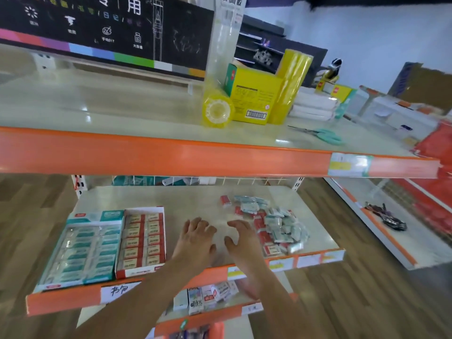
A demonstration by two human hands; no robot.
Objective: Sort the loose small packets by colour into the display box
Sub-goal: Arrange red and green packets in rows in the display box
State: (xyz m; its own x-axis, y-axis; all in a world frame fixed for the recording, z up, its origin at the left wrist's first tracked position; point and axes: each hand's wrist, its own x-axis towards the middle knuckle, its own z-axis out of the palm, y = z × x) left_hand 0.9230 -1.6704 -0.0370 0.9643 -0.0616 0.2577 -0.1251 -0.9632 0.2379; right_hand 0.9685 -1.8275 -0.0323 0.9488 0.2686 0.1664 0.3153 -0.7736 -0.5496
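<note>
The loose packets [274, 223] were a mix of red-and-cream and pale teal-and-white. One display box [141, 243] was red with cream packets in rows; the box beside it [83, 250] was teal and white. The shelf edge [159, 155] was orange, the tape rolls [216, 111] yellow, the scissors [327, 135] teal-handled

Middle shelf [195, 201]: carries all items listed below.
Display boxes [107, 245]: at my 10 o'clock, two side by side, touching.
Loose packets [271, 223]: heaped at my 2 o'clock.
My left hand [195, 238]: between boxes and heap, on the shelf.
My right hand [241, 238]: just beside the heap, at 12 o'clock.
Upper shelf [171, 157]: above, tape rolls [217, 111] on it.
</note>
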